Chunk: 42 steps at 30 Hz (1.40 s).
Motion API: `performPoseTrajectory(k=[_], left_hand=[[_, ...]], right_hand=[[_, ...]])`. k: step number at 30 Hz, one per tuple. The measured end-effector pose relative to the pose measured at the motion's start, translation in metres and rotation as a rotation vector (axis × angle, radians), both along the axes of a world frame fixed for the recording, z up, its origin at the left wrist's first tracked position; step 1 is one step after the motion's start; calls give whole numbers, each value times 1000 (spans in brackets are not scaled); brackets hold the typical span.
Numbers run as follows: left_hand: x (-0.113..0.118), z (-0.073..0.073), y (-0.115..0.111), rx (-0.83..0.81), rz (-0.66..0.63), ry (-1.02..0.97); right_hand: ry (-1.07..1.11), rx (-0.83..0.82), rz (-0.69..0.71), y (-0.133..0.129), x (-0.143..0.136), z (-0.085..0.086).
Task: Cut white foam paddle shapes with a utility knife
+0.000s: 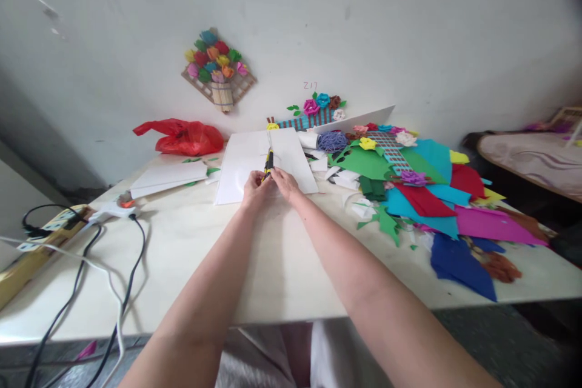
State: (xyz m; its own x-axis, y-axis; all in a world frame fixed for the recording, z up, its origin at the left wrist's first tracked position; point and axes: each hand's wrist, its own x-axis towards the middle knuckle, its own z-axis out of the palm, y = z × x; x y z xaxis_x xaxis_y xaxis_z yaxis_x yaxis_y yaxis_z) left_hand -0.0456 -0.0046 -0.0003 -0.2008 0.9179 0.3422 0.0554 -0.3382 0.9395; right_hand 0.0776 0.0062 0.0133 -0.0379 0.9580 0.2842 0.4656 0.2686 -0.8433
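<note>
A black and yellow tool [269, 161], perhaps a glue gun or cutter, points away from me over a white board [236, 160] lying on the table. My left hand [255, 189] is closed at its near end, fingers wrapped on the tool's lower part. Against the tool from the other side, my right hand [285, 184] has its fingers pressed together. Whether the right fingers hold the tool or something small is hidden. A thin pale strand stands above the tool's tip.
On the left of the table [191, 279] are a power strip [59, 224], cables, white sheets [168, 177] and a red bag [188, 137]. Coloured paper [422, 200], paper flowers and purple yarn [332, 141] lie at right. A flower decoration [222, 66] hangs on the wall.
</note>
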Motion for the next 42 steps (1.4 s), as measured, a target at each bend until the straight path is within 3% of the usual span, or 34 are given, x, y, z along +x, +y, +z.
performPoseTrajectory(k=[3, 7, 11, 14, 19, 22, 31, 37, 42], left_hand=[[-1, -3, 0, 20, -7, 62], [-1, -6, 3, 21, -54, 70], [0, -6, 5, 14, -55, 54], [2, -3, 4, 2, -38, 111], [3, 4, -1, -50, -7, 199], [4, 7, -2, -58, -9, 215], [5, 11, -4, -106, 6, 260], [5, 10, -7, -95, -2, 249], [4, 10, -5, -118, -1, 232]], right_hand=[[246, -38, 31, 6, -9, -5], [490, -99, -27, 11, -19, -8], [563, -96, -94, 14, -13, -3], [393, -48, -259, 13, 6, 5], [-89, -28, -623, 2, 47, 13], [-197, -45, -750, -5, 63, 12], [-337, -98, -846, -12, 78, 5], [-489, -80, -803, -14, 79, -4], [-537, 115, -746, -14, 66, -3]])
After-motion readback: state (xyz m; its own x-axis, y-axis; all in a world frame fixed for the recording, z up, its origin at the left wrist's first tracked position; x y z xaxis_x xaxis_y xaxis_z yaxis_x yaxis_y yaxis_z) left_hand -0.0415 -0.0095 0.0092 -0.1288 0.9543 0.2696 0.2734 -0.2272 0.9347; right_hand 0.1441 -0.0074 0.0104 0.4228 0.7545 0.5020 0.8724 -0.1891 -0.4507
